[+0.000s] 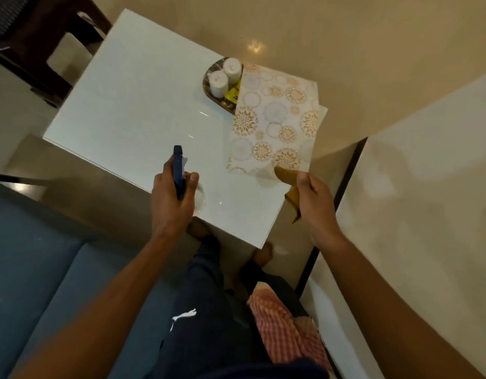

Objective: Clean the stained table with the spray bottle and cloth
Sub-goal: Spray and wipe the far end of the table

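No legible text; I note only a white leaping-cat logo [183, 316] on the dark trousers. Left hand [172, 199] grips the spray bottle [179, 170], dark blue head pointing out over the white table [132, 86], clear body partly hidden behind the hand. Right hand [314, 199] holds the tan cloth [287, 177] above the near right part of the table, beside the patterned mat [277, 124]. Oval tray [209, 90] with two white candles [225, 75] sits just beyond the mat. Blue sofa [39, 269] at left.
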